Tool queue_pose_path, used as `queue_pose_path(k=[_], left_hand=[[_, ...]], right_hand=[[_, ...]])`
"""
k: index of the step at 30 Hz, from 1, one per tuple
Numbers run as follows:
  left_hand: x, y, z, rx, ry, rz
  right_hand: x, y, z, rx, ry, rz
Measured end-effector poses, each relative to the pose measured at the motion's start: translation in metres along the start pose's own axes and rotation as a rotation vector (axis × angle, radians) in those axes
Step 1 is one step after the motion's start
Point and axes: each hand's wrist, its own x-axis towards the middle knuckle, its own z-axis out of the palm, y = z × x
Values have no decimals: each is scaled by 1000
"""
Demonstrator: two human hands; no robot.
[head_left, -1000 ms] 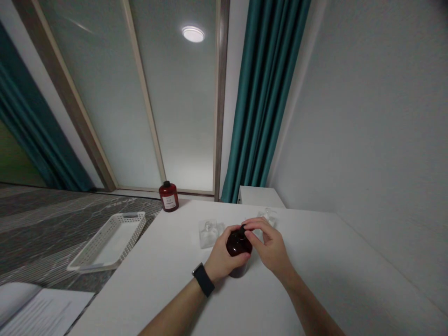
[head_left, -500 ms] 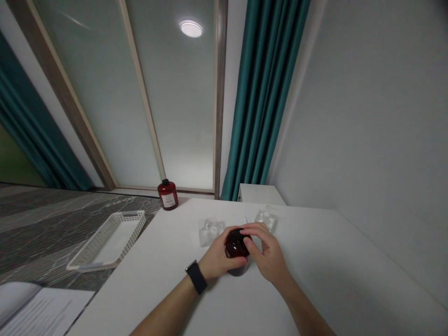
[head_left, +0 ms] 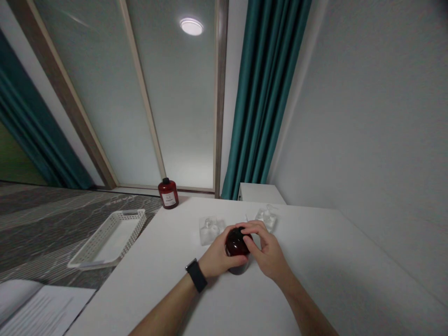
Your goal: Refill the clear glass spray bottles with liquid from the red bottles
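Observation:
A dark red-brown bottle [head_left: 234, 245] stands on the white table in front of me. My left hand [head_left: 217, 257], with a black watch on the wrist, is wrapped round its body from the left. The fingers and thumb of my right hand [head_left: 269, 254] close on the black cap [head_left: 241, 231] at the top, covering most of it. Just beyond my hands lie two clear plastic pieces: one [head_left: 209, 230] to the left, the other [head_left: 266, 218] to the right, partly behind my right hand.
A similar red bottle [head_left: 168, 193] with a white label stands at the table's far left corner. Left of the white table [head_left: 168, 252] are a white perforated basket [head_left: 130, 240] and an open book [head_left: 52, 308]. A white cabinet [head_left: 262, 193] stands beyond the far edge.
Almost nothing differs. Both hands keep their hold on the bottle and cap, and the view has shifted very slightly.

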Motion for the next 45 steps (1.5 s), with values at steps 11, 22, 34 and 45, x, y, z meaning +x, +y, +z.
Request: queue_pose_path(k=[11, 22, 34, 45], left_hand=[[-5, 4, -18, 226, 55, 66], [-5, 14, -23, 313, 34, 98], [-6, 12, -23, 313, 37, 102], [-6, 13, -23, 306, 31, 99]], right_hand=[[1, -3, -1, -48, 18, -29], [3, -5, -4, 2, -52, -41], [-3, -5, -6, 111, 60, 98], [-6, -6, -2, 135, 56, 142]])
